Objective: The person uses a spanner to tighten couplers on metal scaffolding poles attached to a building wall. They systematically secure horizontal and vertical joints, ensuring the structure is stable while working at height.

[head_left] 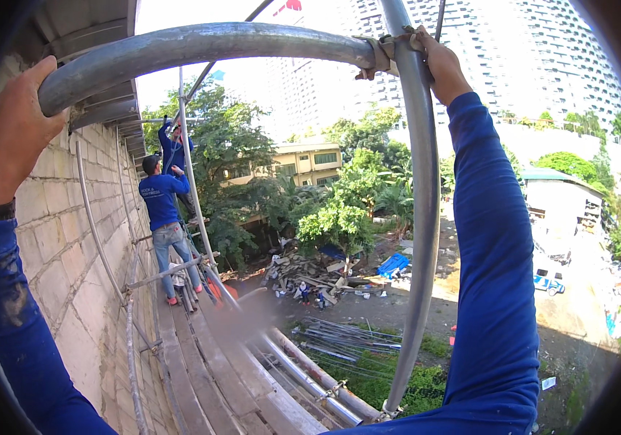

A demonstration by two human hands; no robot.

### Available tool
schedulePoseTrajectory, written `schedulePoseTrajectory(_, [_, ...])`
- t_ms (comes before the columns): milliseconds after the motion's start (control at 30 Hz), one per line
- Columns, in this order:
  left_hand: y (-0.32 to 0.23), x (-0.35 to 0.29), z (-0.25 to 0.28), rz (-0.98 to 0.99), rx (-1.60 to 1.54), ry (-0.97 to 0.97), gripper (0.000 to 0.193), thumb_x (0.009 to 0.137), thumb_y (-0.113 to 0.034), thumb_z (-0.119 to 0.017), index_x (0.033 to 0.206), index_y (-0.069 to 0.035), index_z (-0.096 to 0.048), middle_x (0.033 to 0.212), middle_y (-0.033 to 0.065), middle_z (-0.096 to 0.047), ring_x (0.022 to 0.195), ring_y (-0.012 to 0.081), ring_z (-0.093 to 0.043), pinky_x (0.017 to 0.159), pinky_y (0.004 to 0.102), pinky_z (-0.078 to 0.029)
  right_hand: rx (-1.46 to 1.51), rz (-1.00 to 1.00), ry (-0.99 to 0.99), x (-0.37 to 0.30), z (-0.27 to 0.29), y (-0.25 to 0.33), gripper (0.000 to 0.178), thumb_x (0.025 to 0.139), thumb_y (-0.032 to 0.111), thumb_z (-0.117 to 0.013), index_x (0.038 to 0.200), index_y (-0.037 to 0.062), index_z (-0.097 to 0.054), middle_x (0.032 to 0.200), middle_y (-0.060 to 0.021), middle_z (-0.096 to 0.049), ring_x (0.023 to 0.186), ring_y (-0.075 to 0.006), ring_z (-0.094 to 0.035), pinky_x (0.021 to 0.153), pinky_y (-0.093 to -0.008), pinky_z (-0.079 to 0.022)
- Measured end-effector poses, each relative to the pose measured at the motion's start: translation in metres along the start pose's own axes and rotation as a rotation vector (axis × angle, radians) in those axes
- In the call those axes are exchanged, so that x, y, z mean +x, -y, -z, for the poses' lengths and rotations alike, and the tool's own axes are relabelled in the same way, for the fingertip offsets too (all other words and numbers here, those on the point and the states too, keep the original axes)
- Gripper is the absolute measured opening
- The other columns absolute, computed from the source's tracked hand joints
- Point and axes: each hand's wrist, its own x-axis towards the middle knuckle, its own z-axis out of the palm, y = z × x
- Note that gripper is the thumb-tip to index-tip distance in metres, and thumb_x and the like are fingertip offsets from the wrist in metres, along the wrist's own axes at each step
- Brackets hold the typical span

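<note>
Galvanised steel made up the whole frame the person worked on: a grey horizontal scaffold tube (202,47) ran overhead from the block wall (71,268) on the left to a coupler (385,49) near the top centre, where it met an upright tube (424,217) that dropped to the plank deck (209,362) below. The left hand (13,134) was wrapped over the wall end of the horizontal tube, fingers curled round it; the right hand (437,61) was closed about the top of the upright just beside the coupler. The two hands were well apart, each clamped on its own tube. Such tube looked stiff and heavy, smooth and a little slick on its zinc skin, so a full wrap of the fingers close to the coupler seemed the safest hold; a long length would likely swing hard if it came loose at one end. Further along the deck two co-workers (164,217) in blue shirts stood at another upright. Down on the ground lay a heap of timber offcuts (310,275), a bright blue sheet (394,264) beside it and a bundle of spare tubes (339,337). A small white rectangular panel (548,382) lay low on the right, and something red (292,6) showed at the top edge; I could not tell what either was.
</note>
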Motion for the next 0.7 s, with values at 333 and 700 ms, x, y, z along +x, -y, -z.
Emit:
schedulePoseTrajectory(333, [-0.020, -0.017, 0.011, -0.001, -0.063, -0.042, 0.043, 0.074, -0.003, -0.077, 0.115, -0.007, -0.065, 0.104, 0.0197, -0.070, 0.101, 0.0432, -0.065, 0.087, 0.0487, -0.053, 0.009, 0.017, 0.058, -0.015, 0.010, -0.010, 0.056, 0.103, 0.050, -0.063, 0.128, -0.0007, -0.068, 0.113, -0.0138, -0.071, 0.096, -0.0193, -0.067, 0.084, -0.0341, -0.055])
schedulePoseTrajectory(700, [-0.045, -0.049, 0.031, -0.114, -0.065, 0.018, 0.026, 0.072, -0.008, -0.078, 0.094, -0.011, -0.065, 0.089, 0.0112, -0.070, 0.088, 0.0383, -0.066, 0.076, 0.0489, -0.050, 0.064, -0.063, 0.080, -0.077, 0.040, -0.101, 0.054, 0.108, 0.045, -0.055, 0.143, 0.0047, -0.063, 0.117, -0.0084, -0.072, 0.098, -0.0135, -0.067, 0.087, -0.0302, -0.055])
